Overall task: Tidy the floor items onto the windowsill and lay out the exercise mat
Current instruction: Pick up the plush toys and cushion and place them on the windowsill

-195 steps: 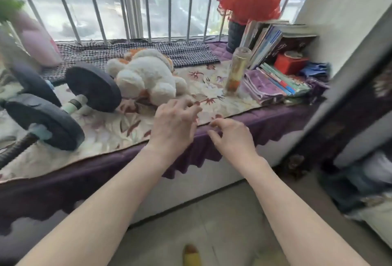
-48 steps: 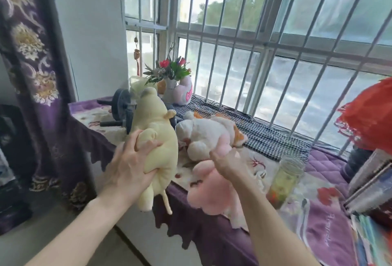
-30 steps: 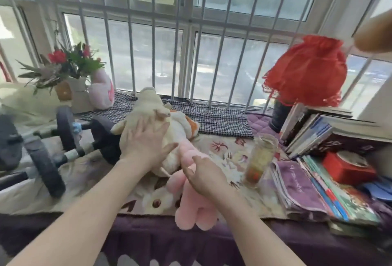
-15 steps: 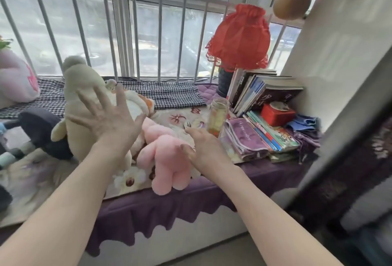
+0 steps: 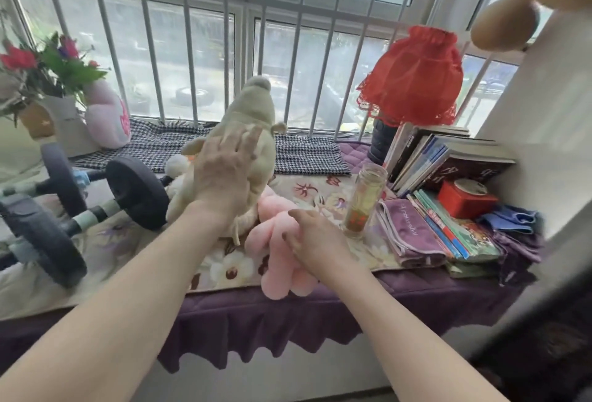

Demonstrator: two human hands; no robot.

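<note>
Windowsill [image 5: 400,286], draped w/ a purple frilled cloth and a floral runner, carries everything we see. Pale yellow plush toy [image 5: 253,132] stands upright at centre, leaning toward the window bars; our left hand [image 5: 224,174] lies flat on its back, fingers spread, not gripping. Just right & nearer, a fluffy pink plush toy [image 5: 275,260] lies at the near edge, legs hanging over the frill. Our right hand [image 5: 315,241] rests on it w/ fingers loosely curled; can't tell if it actually grips. A white plush [image 5: 177,166] peeks out behind the yellow one. Left: two dark dumbbells [image 5: 128,193], a vase of artificial flowers [image 5: 48,81] far left. Right of the pink toy: clear glass jar [image 5: 365,201], upright, near but apart from our hand. Further right, a stack of books [image 5: 439,158], red box [image 5: 466,198], red lace lampshade [image 5: 411,76] at the far side.
</note>
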